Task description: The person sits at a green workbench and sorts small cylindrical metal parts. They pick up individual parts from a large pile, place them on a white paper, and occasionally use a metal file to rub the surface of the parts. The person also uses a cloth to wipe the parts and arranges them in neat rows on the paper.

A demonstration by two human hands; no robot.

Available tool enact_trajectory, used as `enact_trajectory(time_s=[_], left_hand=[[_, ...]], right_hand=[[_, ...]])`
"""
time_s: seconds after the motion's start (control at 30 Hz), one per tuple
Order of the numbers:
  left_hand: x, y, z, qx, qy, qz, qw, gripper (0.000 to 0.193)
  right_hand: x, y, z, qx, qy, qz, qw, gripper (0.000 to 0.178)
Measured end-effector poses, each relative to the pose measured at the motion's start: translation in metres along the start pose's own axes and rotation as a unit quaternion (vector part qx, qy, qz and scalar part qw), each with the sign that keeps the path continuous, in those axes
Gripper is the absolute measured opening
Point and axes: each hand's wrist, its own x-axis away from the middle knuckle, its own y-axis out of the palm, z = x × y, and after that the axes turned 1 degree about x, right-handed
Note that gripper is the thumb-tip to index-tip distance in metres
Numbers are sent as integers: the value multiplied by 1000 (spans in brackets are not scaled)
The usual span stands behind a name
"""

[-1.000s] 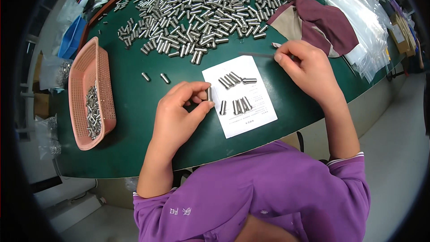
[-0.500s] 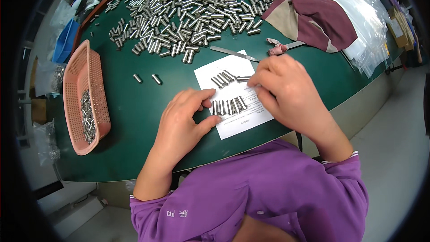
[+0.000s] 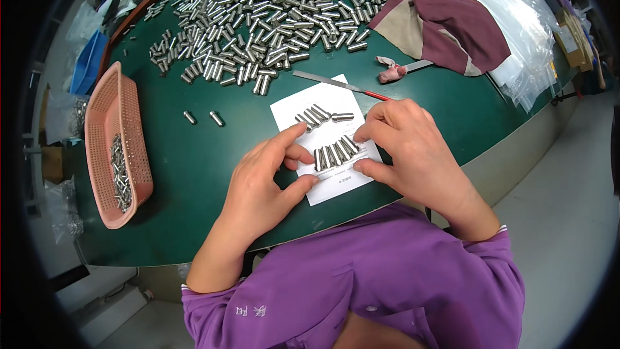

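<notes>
A row of short metal pins [image 3: 334, 154] lies side by side on a white printed sheet [image 3: 342, 185]. At the row's left end, my left hand [image 3: 263, 167] rests with thumb and forefinger spread apart. My right hand [image 3: 413, 148] is at the other end, its fingertips by the last pins and its thumb held apart below them. Just beyond the row lies a second, looser group of pins [image 3: 312, 116], with one pin [image 3: 343, 117] turned sideways at its right.
A big heap of metal pins [image 3: 271, 19] covers the table's far side. Two loose pins [image 3: 216, 118] lie left of the sheet. A red-handled file [image 3: 329, 81] crosses the sheet's far edge. At left stands a pink basket [image 3: 143, 161]; at right, a maroon cloth [image 3: 462, 26] and plastic bags [image 3: 510, 39].
My right hand has come down from the sideways pin to the right end of the near row. The near row's pins now lie closer together. The file's red handle has come into sight.
</notes>
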Motion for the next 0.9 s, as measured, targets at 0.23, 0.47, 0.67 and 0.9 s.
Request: enact_trajectory(time_s=[0.23, 0.47, 0.67, 0.9], left_hand=[[1, 2, -1, 10, 12, -12, 1000, 75], [0, 2, 0, 8, 18, -17, 1000, 76], [-1, 2, -1, 0, 21, -18, 1000, 76], [0, 2, -1, -4, 18, -18, 1000, 75]], right_hand=[[-2, -3, 4, 1, 8, 11, 1000, 34], [-2, -4, 5, 2, 9, 14, 1000, 33], [-1, -2, 2, -1, 1, 12, 1000, 32], [-5, 1, -1, -14, -17, 2, 1000, 35]])
